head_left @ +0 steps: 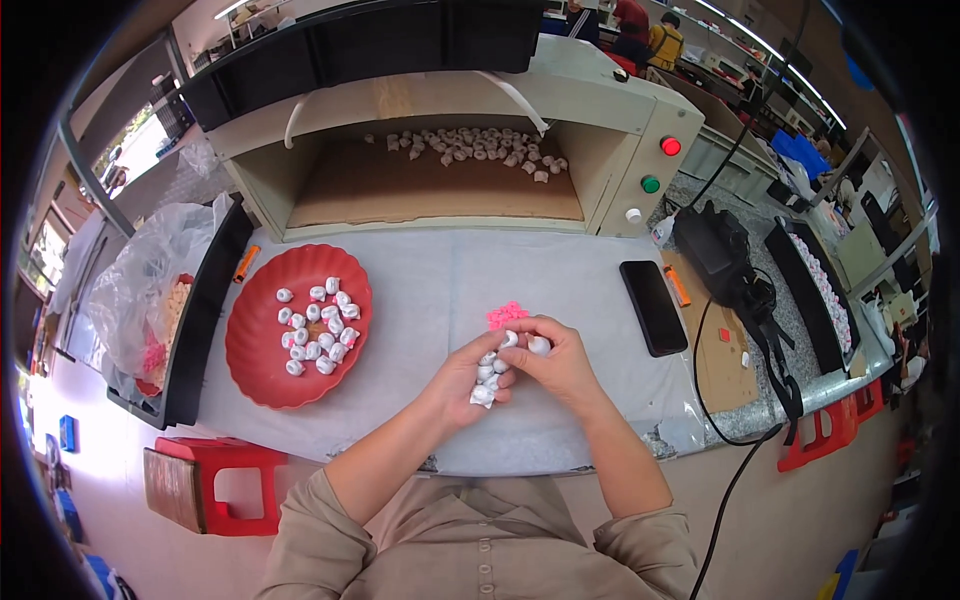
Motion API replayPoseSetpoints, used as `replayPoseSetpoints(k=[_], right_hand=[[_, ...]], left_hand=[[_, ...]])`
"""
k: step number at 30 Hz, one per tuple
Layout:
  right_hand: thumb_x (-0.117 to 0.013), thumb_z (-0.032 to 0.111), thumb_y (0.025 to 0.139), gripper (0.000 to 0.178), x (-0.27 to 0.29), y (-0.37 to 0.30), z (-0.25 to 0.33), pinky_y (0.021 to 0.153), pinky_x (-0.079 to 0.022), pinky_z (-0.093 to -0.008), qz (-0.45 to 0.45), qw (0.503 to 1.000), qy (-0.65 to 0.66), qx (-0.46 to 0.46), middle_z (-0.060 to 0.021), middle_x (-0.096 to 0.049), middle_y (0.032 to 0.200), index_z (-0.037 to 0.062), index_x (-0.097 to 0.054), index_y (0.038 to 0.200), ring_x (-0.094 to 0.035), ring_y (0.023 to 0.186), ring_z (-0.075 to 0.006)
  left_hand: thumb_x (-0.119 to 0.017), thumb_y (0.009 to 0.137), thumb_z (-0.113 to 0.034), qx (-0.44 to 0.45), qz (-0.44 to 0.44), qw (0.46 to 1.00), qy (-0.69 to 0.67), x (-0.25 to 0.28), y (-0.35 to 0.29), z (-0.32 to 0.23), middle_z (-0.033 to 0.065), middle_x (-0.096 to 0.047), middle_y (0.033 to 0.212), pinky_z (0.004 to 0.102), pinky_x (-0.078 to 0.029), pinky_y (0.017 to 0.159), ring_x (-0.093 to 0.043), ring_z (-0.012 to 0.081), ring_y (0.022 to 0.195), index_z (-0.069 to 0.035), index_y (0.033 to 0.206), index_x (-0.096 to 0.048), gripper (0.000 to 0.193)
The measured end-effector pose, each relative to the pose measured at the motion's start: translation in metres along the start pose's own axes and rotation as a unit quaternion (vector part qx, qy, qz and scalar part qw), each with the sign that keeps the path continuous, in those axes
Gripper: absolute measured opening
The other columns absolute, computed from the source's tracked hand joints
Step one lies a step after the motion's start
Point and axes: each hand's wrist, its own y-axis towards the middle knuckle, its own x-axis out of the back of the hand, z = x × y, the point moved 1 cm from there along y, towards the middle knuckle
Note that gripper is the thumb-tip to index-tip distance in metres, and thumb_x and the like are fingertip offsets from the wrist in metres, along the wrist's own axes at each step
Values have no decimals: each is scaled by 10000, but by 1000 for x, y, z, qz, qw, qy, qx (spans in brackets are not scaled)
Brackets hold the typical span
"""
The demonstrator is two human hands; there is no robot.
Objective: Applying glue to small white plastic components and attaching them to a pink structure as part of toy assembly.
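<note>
Several small white rounded figures (487, 377) with dark markings lie cupped in my left hand (455, 385), its fingers curled round them. My right hand (562, 368) meets it over the table, thumb and fingers closed on a white figure (539, 345). Just beyond my fingertips is a small heap of bright pink pieces (507, 313), too small to make out singly. To the left stands a red scalloped bowl (262, 368), holding many more white figures (327, 340), some with a touch of pink. My fingers partly cover the held figures.
A beige machine (620, 190) with an open bay full of white figures (480, 145) spans the back. Right of my hands lie a black phone (653, 308), an orange marker-like stick (677, 285) and a black strapped device (715, 250) with a cable. A black tray (190, 360) holds plastic bags.
</note>
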Motion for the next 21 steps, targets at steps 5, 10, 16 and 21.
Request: replayPoseSetpoints(k=[5,10,16,21], right_hand=[[-667,7,686,205,3,5,-9,641,-410,-197,-24,992,-72,98,-15,-551,830,28,-621,885,-494,737,-75],[-663,-10,675,202,1,5,-2,678,-436,-237,-51,982,-114,138,-43,-547,856,38,-620,866,-537,811,-128],[-654,-10,676,300,-4,8,5,641,-415,-218,-62,992,-78,81,-45,-538,865,38,-566,959,-506,750,-107],[-482,156,822,200,25,12,-6,619,-419,-301,-47,951,270,-142,-82,-540,834,41,-458,984,-506,717,-152]], left_hand=[[-526,832,-339,0,-26,1000,8,3,3,-7,0,-488,642,220,-332,383,-459,99,495,-87,865,-507,256],[-582,796,-342,25,-6,999,30,6,5,-16,-13,-478,642,219,-364,399,-467,88,503,-109,864,-514,252],[-614,780,-261,-10,-18,999,32,10,10,-20,-5,-509,694,216,-379,420,-473,83,520,-98,924,-543,228],[-615,772,-160,-23,6,1000,6,15,6,-30,30,-542,764,219,-372,437,-453,88,549,-74,1059,-532,311]])
